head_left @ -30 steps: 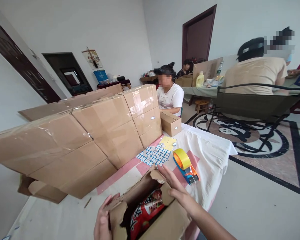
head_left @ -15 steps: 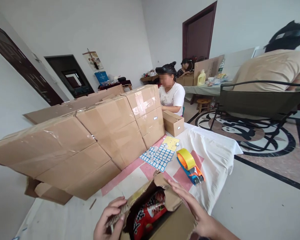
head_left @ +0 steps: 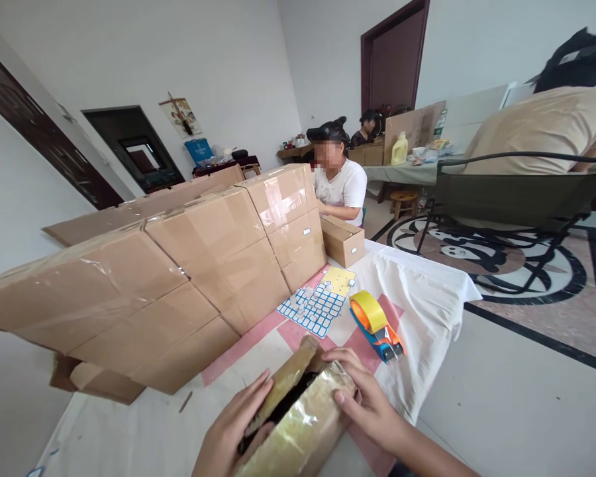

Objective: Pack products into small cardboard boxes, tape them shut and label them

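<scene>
A cardboard box (head_left: 305, 424) with glossy tape on its flaps sits in front of me at the near edge of the table. Its two long flaps lean together, leaving a narrow dark gap, so the contents are out of sight. My left hand (head_left: 236, 424) grips the left flap, fingers along its outside and thumb at the gap. At the far right corner my right hand (head_left: 365, 394) clasps the box, with its thumb on the right flap. A tape dispenser (head_left: 376, 324) with a yellow roll lies beyond my right hand.
Stacked taped cartons (head_left: 218, 258) form a wall on the left. A sheet of blue-edged labels (head_left: 312, 310) lies before them, near a small closed box (head_left: 342, 242). A person (head_left: 340, 182) sits across the table; another sits in a chair (head_left: 521, 218) at right.
The flaps have swung inward over the opening, covering the red packet that was visible inside. Both hands have shifted along with them, the right one now bent around the corner.
</scene>
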The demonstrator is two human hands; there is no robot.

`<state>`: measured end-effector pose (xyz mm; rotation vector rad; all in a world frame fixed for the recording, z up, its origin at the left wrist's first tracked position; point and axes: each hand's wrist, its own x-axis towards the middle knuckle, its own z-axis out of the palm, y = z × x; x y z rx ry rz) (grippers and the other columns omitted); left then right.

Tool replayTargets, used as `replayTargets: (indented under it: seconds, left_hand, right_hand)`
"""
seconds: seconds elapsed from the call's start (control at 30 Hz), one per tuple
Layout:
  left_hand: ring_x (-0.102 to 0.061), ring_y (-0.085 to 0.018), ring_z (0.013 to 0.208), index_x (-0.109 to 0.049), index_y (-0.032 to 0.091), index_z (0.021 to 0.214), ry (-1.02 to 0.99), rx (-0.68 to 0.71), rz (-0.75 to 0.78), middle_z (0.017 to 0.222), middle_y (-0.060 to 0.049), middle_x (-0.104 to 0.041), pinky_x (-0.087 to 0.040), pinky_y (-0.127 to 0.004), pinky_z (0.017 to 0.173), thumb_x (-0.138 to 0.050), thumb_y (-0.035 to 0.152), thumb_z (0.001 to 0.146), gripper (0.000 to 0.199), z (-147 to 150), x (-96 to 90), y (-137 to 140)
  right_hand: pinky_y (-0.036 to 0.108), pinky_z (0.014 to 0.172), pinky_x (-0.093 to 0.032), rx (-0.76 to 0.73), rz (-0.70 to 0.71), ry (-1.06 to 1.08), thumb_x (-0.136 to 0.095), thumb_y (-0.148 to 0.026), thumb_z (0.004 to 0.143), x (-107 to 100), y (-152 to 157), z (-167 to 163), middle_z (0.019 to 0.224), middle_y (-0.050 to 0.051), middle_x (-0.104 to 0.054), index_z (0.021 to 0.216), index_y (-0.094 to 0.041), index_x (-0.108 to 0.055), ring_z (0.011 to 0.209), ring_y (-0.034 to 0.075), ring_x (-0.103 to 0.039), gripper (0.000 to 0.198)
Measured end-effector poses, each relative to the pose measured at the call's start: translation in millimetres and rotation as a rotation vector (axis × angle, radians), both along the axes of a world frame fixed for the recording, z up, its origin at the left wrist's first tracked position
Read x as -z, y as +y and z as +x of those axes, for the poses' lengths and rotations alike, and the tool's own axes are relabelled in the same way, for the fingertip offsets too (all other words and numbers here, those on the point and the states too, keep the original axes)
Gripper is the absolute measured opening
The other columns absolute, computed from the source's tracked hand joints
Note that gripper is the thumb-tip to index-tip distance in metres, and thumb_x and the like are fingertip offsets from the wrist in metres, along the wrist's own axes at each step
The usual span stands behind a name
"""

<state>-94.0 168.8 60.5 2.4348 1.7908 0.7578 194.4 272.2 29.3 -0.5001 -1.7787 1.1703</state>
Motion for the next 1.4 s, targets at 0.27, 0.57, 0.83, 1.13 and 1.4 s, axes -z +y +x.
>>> replayTargets:
  seconds: [0.27,0.57,0.83,1.13,1.4]
  left_hand:
    - [-0.062,-0.023,0.130,-0.050,0.041,0.147,0.042,0.020,0.007,0.146,0.003,-0.059,-0.059,-0.037,0.099,-0.018,0.042,0.105,0.053,-14,-0.6,-9]
    - [-0.047,-0.033,0.143,-0.042,0.026,0.154,0.336,-0.162,0.018,0.157,-0.010,-0.047,-0.044,-0.053,0.112,-0.055,0.047,0.095,0.064,65,-33.3,-37]
    - [-0.041,-0.045,0.144,-0.037,0.007,0.154,0.373,-0.302,0.054,0.160,-0.026,-0.035,-0.035,-0.057,0.112,-0.053,0.060,0.092,0.083,102,-6.8,-38]
    - [-0.052,-0.033,0.137,-0.030,0.017,0.158,0.445,-0.244,0.071,0.153,-0.012,-0.051,-0.025,-0.050,0.117,-0.050,0.050,0.097,0.072,85,-16.6,-17]
    - [-0.055,-0.030,0.135,-0.049,0.019,0.148,0.432,-0.198,0.021,0.146,-0.010,-0.060,-0.029,-0.051,0.118,-0.049,0.042,0.097,0.056,42,-31.7,15]
  right_hand:
    - [0.045,0.111,-0.042,-0.003,-0.114,0.027,-0.055,-0.037,0.100,3,0,2,0.138,0.009,-0.055,0.141,-0.034,-0.049,0.132,0.028,-0.050,0.041]
    - [0.040,0.110,-0.044,-0.040,-0.220,0.035,-0.060,-0.027,0.095,-6,5,0,0.140,0.006,-0.051,0.145,-0.034,-0.043,0.125,0.025,-0.051,0.053]
    - [0.048,0.110,-0.044,0.122,-0.040,-0.064,-0.060,-0.034,0.096,-14,4,4,0.137,0.011,-0.055,0.142,-0.027,-0.044,0.128,0.028,-0.053,0.049]
    - [0.050,0.095,-0.055,0.554,-0.272,-0.072,-0.080,-0.045,0.075,23,110,69,0.120,0.012,-0.066,0.138,-0.021,-0.042,0.108,0.029,-0.067,0.077]
    - [0.050,0.095,-0.055,0.194,-0.166,-0.259,-0.068,-0.057,0.086,41,119,72,0.101,0.009,-0.077,0.100,-0.018,-0.075,0.098,0.029,-0.070,0.042]
